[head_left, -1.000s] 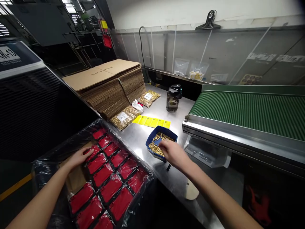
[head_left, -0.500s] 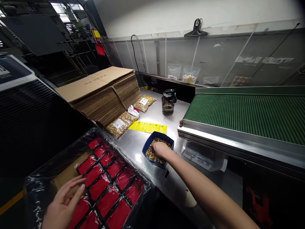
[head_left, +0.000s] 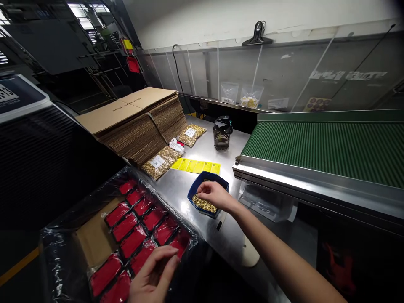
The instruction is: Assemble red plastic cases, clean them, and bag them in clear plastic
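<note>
1. Fingers [head_left: 208,184] of the right hand [head_left: 217,197] curl toward the thumb, the tips close together; whether they meet or pinch anything, I cannot tell.
2. Right under these fingertips lie small gold-coloured metal pieces [head_left: 205,206], heaped inside a blue bin [head_left: 196,186] whose walls rise around and behind the fingers.
3. Nearer the body and to the left, the left hand [head_left: 147,286] hovers with its thumb and forefinger apart, a narrow gap between the tips and nothing visible in it.
4. Below and left of those left fingers, red blocks [head_left: 132,242] sit in rows in a plastic-lined box [head_left: 52,252]; bare cardboard [head_left: 96,235] shows farther left.
5. Just beyond the right fingers, a strip of yellow labels [head_left: 195,166] lies flat on the metal table [head_left: 170,189].
6. Farther out and left of them are two bags [head_left: 162,162] of gold-coloured pieces, white cloth [head_left: 176,145] between the two, and a cardboard stack [head_left: 132,122] behind.
7. Well beyond the right fingertips stands a dark-lidded jar [head_left: 221,136]; to their right stretches a green conveyor belt [head_left: 315,145], with a clear tray [head_left: 265,202] below its near edge.
</note>
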Demonstrator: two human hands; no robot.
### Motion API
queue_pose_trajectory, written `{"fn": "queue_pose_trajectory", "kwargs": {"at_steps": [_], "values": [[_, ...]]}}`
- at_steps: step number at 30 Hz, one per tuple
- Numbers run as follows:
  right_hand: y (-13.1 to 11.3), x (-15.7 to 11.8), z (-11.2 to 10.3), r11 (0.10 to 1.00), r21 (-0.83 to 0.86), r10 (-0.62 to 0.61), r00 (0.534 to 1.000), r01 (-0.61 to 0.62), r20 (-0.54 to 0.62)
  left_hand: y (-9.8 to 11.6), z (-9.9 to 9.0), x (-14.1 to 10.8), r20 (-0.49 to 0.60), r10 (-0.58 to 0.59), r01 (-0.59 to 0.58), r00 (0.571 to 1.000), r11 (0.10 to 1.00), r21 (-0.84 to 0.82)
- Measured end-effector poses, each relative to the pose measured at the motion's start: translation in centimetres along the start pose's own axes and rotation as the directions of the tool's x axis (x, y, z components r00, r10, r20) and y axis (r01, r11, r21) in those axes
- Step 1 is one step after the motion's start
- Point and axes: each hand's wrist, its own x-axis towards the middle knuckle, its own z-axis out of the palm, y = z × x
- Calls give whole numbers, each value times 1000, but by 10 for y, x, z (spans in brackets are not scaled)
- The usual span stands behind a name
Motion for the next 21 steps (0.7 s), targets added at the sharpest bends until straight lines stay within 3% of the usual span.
{"fn": "queue_pose_trajectory", "kwargs": {"at_steps": [2, 4, 5, 7, 8, 9, 12, 14, 18, 21], "values": [[-6, -41, -2, 985, 166, -35, 999, 41, -40, 22, 31, -2, -2, 32, -32, 999, 996, -85], [-9, -86, -3, 887, 456, -32, 995, 70, -91, 43, 61, -2, 39, 105, -96, 994, 979, -180], [-9, -109, -4, 759, 646, -15, 995, 79, -103, 52, 76, -1, 79, 154, -133, 985, 965, -224], [-6, -150, -6, 421, 902, 23, 993, 94, -114, 68, 101, -3, 177, 270, -212, 947, 933, -290], [-5, -168, -8, 296, 949, 42, 991, 107, -125, 74, 112, -4, 222, 330, -253, 918, 916, -312], [-3, -184, -10, 249, 960, 66, 986, 132, -152, 80, 123, -7, 257, 389, -297, 885, 895, -332], [4, -224, -19, 292, 918, 149, 936, 267, -320, 93, 152, -23, 313, 528, -399, 789, 829, -392], [10, -246, -25, 342, 873, 181, 887, 348, -425, 101, 169, -38, 334, 570, -422, 751, 802, -423], [22, -282, -33, 427, 800, 212, 814, 421, -541, 113, 195, -69, 364, 564, -386, 741, 802, -455], [33, -304, -38, 523, 720, 213, 748, 455, -628, 115, 209, -82, 500, 445, -218, 743, 867, -448]]}}
